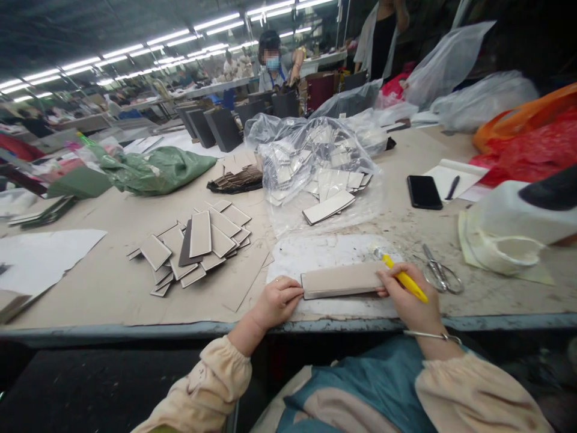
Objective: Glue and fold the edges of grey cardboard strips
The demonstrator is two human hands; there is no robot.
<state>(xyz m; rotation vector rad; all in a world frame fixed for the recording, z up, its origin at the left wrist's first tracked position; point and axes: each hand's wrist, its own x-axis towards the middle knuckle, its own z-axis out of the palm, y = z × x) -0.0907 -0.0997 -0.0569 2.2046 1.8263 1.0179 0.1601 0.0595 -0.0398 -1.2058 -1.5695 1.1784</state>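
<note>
A long beige panel (pixel 342 280) with a dark edge lies on a stained white sheet (pixel 288 252) at the table's front. At its left end, my left hand (pixel 280 302) pinches the corner with closed fingers. My right hand (pixel 412 294) is closed around a yellow-handled brush (pixel 408 280), and its fingertips also grip the panel's right end. The brush's pale bristles point away from me, above the sheet. Left of the sheet is a loose pile of similar small panels (pixel 201 234), most with the beige face up.
Beyond the sheet lies a clear plastic bag (pixel 360 192) of panels. To the right are scissors (pixel 435 270), a tape roll (pixel 514 251), a white jug (pixel 509 207), a phone (pixel 424 192) and a pen (pixel 452 187). A green bag (pixel 157 168) sits back left. A masked person (pixel 270 66) stands beyond.
</note>
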